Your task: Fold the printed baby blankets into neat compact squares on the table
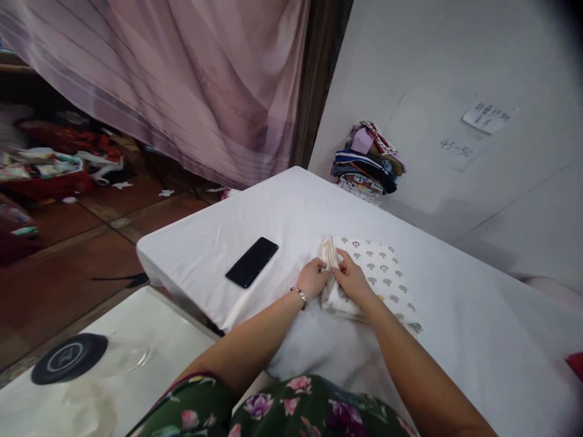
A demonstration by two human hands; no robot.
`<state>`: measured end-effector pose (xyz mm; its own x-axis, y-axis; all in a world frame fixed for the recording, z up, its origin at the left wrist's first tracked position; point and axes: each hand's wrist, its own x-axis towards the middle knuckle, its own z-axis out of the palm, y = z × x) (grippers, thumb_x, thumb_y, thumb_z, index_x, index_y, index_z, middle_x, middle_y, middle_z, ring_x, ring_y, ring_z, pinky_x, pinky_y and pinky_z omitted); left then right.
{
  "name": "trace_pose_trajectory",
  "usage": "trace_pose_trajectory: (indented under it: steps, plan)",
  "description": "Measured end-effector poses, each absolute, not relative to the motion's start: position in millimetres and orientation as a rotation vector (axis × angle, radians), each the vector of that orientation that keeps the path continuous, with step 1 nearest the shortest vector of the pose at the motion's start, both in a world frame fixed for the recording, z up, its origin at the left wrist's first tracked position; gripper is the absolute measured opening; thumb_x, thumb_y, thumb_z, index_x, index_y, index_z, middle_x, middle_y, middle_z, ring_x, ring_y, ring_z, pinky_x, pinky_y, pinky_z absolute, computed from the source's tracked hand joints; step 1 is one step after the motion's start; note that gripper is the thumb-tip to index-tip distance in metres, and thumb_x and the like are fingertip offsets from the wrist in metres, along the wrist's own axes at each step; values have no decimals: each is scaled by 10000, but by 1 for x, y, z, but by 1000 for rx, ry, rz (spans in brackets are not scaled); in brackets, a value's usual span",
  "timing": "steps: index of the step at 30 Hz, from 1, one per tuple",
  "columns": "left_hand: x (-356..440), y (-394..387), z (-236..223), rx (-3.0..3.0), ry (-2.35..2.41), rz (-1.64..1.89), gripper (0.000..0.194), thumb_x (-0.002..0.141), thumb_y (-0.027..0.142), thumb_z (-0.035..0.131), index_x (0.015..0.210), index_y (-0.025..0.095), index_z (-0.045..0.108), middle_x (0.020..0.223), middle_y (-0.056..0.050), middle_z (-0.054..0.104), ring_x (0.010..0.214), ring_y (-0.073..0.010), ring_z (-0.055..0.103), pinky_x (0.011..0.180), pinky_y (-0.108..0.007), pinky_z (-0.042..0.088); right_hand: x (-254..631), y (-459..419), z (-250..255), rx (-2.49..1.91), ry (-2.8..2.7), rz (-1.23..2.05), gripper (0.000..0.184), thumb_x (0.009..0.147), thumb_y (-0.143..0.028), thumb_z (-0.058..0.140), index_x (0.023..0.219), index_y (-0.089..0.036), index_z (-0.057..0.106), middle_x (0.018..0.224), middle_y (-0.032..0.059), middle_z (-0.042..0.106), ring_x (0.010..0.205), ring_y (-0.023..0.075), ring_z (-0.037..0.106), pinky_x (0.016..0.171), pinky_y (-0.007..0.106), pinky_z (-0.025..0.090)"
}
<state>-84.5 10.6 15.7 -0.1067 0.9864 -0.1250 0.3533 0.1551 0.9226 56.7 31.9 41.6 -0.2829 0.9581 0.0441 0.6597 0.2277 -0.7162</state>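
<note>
A folded white cloth with grey tree prints point(381, 274) lies on the white sheet-covered table point(455, 315). My left hand point(312, 277), with a bracelet on its wrist, pinches the folded left edge of the cloth. My right hand point(351, 276) rests on the same edge beside it, fingers closed on the fabric's layers. The two hands touch each other at the cloth's near-left corner.
A black phone point(252, 261) lies screen-up on the sheet, left of the cloth. A stack of folded clothes point(368, 162) sits by the wall at the far end. A white appliance top with a black round disc point(69, 359) stands lower left. Pink curtain and cluttered floor beyond.
</note>
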Motion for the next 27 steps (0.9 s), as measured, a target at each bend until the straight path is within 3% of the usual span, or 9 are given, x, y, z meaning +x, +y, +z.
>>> trace_pose_trajectory:
  steps: [12, 22, 27]
  plan:
    - [-83, 14, 20, 1295, 1567, 949, 258, 754, 404, 567, 858, 180, 640, 692, 8, 577, 646, -129, 514, 602, -241, 374, 59, 33, 42, -1507, -1989, 885, 525, 794, -240, 446, 1316, -215, 395, 605, -57, 491, 508, 106, 446, 488, 211, 326]
    - [-83, 18, 12, 1286, 1554, 936, 156, 758, 326, 571, 780, 181, 622, 606, 35, 528, 576, -108, 474, 553, -225, 352, 56, 37, 43, -1554, -2018, 872, 550, 797, -286, 491, 1331, -207, 383, 620, -43, 544, 521, 113, 487, 506, 221, 358]
    - [-84, 17, 13, 1265, 1547, 961, 108, 752, 255, 561, 803, 182, 621, 642, 30, 562, 589, -104, 497, 574, -219, 364, 56, 37, 49, -1607, -2066, 784, 542, 774, -213, 466, 1314, -224, 417, 605, -51, 522, 501, 107, 462, 499, 222, 330]
